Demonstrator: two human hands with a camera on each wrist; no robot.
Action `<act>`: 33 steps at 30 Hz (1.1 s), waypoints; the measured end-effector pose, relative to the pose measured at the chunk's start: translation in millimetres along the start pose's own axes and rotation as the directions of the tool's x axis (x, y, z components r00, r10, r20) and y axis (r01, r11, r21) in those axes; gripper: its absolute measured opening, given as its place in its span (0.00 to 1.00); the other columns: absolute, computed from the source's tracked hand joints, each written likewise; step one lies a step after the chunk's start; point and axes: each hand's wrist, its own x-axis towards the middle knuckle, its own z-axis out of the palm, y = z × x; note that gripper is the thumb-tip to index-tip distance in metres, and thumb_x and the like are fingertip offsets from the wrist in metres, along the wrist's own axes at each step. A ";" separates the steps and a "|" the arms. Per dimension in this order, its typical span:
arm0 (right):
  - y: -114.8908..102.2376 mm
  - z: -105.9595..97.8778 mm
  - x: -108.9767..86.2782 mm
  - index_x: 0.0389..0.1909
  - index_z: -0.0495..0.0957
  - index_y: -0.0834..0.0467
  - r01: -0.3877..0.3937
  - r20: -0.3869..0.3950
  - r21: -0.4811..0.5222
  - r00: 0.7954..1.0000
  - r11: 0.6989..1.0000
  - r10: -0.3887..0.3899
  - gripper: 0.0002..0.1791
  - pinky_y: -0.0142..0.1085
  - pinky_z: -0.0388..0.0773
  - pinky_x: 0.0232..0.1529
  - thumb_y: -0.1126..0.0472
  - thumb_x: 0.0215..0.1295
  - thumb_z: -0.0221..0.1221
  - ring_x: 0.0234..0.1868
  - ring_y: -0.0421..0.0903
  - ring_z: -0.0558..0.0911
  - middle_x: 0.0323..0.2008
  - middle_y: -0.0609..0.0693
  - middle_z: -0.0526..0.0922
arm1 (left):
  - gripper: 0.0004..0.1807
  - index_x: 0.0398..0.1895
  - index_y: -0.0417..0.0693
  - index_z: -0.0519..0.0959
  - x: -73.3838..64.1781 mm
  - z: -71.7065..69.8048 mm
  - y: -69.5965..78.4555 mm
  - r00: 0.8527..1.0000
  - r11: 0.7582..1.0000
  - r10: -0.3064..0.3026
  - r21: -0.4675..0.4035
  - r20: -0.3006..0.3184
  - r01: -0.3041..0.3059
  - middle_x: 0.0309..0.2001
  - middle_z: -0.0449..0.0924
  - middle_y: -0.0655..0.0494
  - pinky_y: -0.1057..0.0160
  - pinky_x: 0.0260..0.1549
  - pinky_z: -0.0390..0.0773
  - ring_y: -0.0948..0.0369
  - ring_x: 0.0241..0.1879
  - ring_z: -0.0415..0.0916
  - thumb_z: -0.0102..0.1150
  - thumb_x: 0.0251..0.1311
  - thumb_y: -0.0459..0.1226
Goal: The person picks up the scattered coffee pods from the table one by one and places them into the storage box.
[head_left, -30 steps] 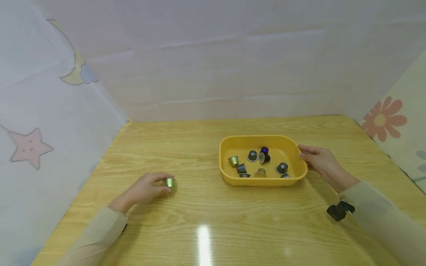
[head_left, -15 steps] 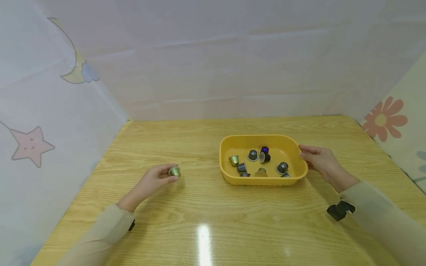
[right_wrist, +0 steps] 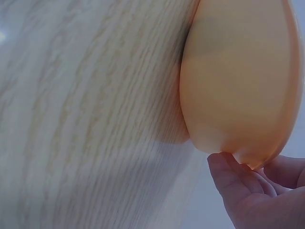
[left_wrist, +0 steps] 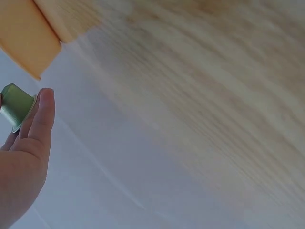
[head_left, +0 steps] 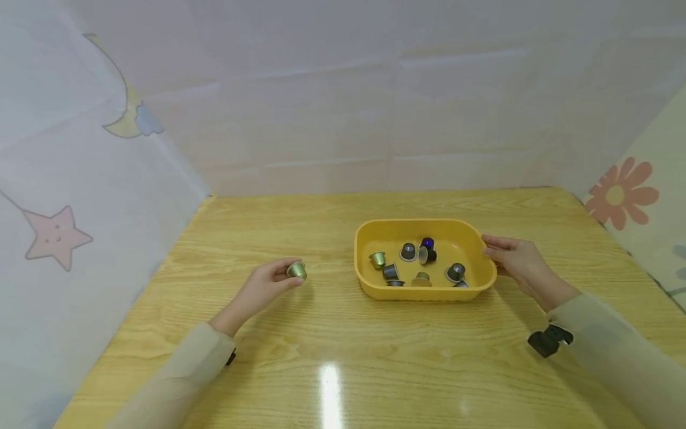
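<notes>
A green coffee capsule point(head_left: 297, 270) is pinched between the thumb and fingers of my left hand point(head_left: 261, 287), just over the table and left of a yellow plastic basket point(head_left: 418, 293). The left wrist view shows the same capsule point(left_wrist: 18, 106), its rim against the fingers, with a corner of the basket point(left_wrist: 28, 38) ahead. My right hand point(head_left: 522, 265) grips the basket's right end by the rim. In the right wrist view, its fingers point(right_wrist: 228, 179) touch the basket's outer wall from below the rim. Several capsules lie in the basket, some partly hidden by its front wall.
The basket stands on a wooden table point(head_left: 321, 333), right of centre. Among its contents are a green capsule point(head_left: 377, 260), a purple one point(head_left: 427, 243) and dark grey ones. Printed cloth walls point(head_left: 332, 107) enclose the table at the back and both sides.
My left hand has lifted the green capsule and carried it right and farther from me, toward the basket, tilting it on the way. The right hand and basket have stayed in place.
</notes>
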 end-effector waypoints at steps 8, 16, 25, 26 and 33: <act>-0.8 0.9 -2.3 0.73 0.50 0.68 0.002 0.015 -0.020 1.000 1.000 -0.001 0.31 0.31 0.81 0.44 0.59 0.77 0.47 0.35 0.24 0.76 0.70 0.72 0.54 | 0.29 0.65 0.32 0.68 12.5 8.9 10.0 1.000 1.000 0.005 -0.015 0.023 -0.005 0.57 0.75 0.38 0.58 0.51 0.79 0.48 0.55 0.76 0.62 0.64 0.36; -2.5 0.4 -1.8 0.73 0.50 0.68 0.003 0.009 -0.033 1.000 0.999 -0.002 0.31 0.30 0.81 0.44 0.58 0.77 0.47 0.35 0.22 0.75 0.69 0.72 0.54 | 0.28 0.65 0.31 0.68 26.2 16.8 20.8 0.999 0.998 0.038 -0.042 0.036 -0.036 0.57 0.75 0.37 0.60 0.51 0.78 0.48 0.56 0.76 0.62 0.64 0.33; -0.3 -2.0 -0.8 0.73 0.50 0.67 -0.004 -0.003 -0.038 1.000 0.999 0.004 0.31 0.30 0.81 0.43 0.58 0.77 0.46 0.35 0.22 0.75 0.70 0.72 0.54 | 0.28 0.66 0.32 0.68 39.3 29.9 35.2 0.996 0.997 0.059 -0.058 0.067 -0.055 0.58 0.75 0.39 0.62 0.50 0.79 0.50 0.55 0.77 0.62 0.64 0.32; -0.2 -1.8 -0.6 0.73 0.50 0.67 -0.002 -0.002 -0.037 1.000 0.999 0.002 0.31 0.30 0.81 0.43 0.58 0.77 0.46 0.35 0.22 0.75 0.70 0.72 0.54 | 0.28 0.65 0.32 0.69 39.8 30.8 36.8 0.996 0.997 0.066 -0.050 0.066 -0.063 0.57 0.75 0.39 0.62 0.50 0.79 0.50 0.55 0.77 0.62 0.63 0.32; -0.9 0.1 -0.3 0.73 0.51 0.68 0.011 -0.001 -0.039 1.000 0.999 -0.011 0.31 0.29 0.81 0.43 0.58 0.77 0.46 0.35 0.21 0.74 0.69 0.72 0.54 | 0.27 0.65 0.36 0.70 48.4 35.0 45.3 0.994 0.996 0.086 -0.037 0.072 -0.084 0.58 0.76 0.42 0.62 0.50 0.79 0.52 0.54 0.77 0.62 0.64 0.33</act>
